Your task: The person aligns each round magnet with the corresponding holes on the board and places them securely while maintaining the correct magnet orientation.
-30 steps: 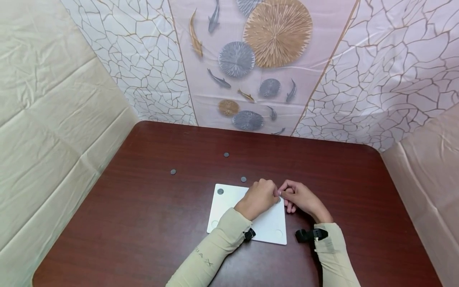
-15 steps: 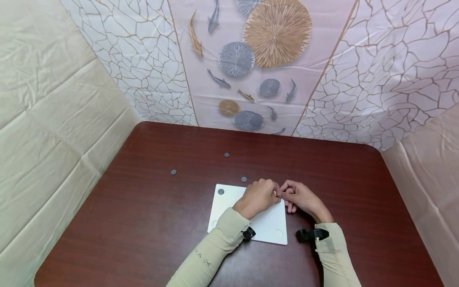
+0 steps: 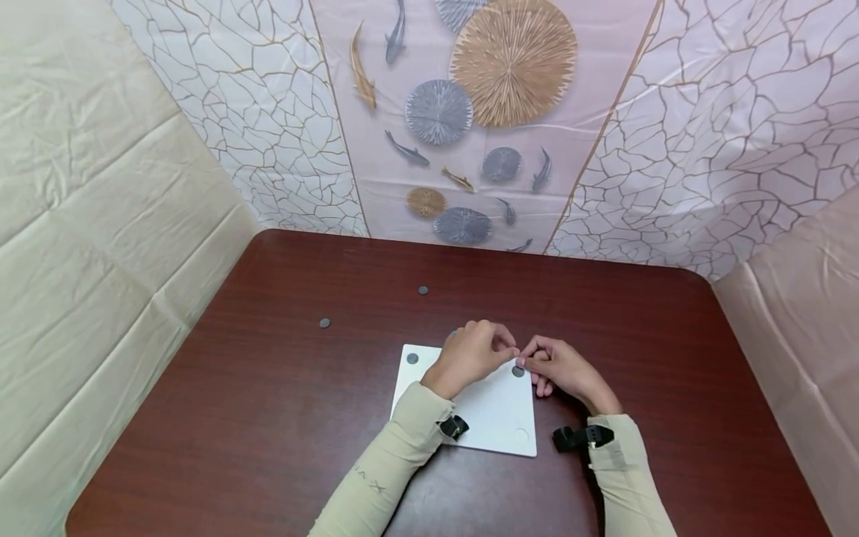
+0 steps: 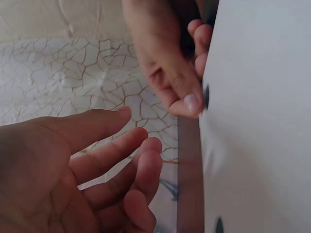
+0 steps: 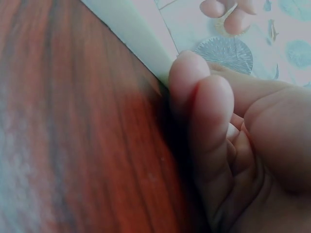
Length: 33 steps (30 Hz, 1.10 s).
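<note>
"Grey disc (image 3: pixel 518 371) uncovered?"

"Yes, white board's (image 3: pixel 493 421) far right corner: my left hand (image 3: pixel 470 352) drew back, loose and empty. My right hand (image 3: pixel 562 368) alone crowds it; gripping or not, I can't tell."

"Around?"

"Second disc (image 3: pixel 412 359), far left corner; two discs (image 3: pixel 325 323) (image 3: pixel 423 290) beyond; fifth disc (image 3: pixel 453 333), half-hidden behind my left hand."

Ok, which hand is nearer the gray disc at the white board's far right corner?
The right hand is nearer, right beside the gray disc; the left hand hovers farther left, above the white board.
</note>
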Tool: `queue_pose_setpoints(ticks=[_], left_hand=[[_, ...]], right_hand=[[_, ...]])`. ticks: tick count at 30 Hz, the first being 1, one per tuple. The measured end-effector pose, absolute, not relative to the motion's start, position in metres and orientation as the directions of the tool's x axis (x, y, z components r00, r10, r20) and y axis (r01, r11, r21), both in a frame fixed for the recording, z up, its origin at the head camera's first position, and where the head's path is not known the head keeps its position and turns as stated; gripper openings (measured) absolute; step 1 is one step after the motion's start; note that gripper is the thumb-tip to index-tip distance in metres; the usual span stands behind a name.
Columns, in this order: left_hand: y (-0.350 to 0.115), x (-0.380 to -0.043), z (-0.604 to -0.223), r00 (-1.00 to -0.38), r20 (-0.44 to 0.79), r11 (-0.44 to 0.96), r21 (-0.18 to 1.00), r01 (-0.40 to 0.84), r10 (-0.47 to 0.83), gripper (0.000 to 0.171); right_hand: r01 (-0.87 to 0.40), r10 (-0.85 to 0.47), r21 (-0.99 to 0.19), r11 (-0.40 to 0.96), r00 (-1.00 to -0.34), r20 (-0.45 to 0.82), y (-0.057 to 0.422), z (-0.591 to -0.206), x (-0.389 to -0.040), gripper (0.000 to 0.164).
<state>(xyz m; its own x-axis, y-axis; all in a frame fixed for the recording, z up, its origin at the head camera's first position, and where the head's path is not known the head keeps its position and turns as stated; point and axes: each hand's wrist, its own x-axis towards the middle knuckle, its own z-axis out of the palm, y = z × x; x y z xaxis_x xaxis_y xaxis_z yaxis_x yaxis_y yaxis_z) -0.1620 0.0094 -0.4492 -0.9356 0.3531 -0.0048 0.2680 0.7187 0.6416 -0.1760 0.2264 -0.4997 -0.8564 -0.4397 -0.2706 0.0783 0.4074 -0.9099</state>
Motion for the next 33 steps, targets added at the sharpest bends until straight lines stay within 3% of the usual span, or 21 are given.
queue_pose_setpoints(ticks=[10, 20, 33], left_hand=[[-0.005, -0.171, -0.431, -0.944, 0.030, 0.701, 0.662, 0.265, 0.329, 0.022], [-0.022, -0.178, -0.422, -0.911, 0.022, 0.664, 0.677, 0.317, 0.412, 0.035], [-0.047, -0.194, -0.410, -0.927, 0.042, 0.662, 0.688, 0.297, 0.373, 0.034]], right_hand=[[0.079, -0.430, -0.897, 0.434, -0.857, -0.284, 0.227, -0.496, -0.177, 0.020], [0.085, -0.429, -0.902, 0.423, -0.858, -0.282, 0.226, -0.501, -0.178, 0.018], [0.086, -0.429, -0.910, 0.406, -0.861, -0.273, 0.227, -0.504, -0.178, 0.016]])
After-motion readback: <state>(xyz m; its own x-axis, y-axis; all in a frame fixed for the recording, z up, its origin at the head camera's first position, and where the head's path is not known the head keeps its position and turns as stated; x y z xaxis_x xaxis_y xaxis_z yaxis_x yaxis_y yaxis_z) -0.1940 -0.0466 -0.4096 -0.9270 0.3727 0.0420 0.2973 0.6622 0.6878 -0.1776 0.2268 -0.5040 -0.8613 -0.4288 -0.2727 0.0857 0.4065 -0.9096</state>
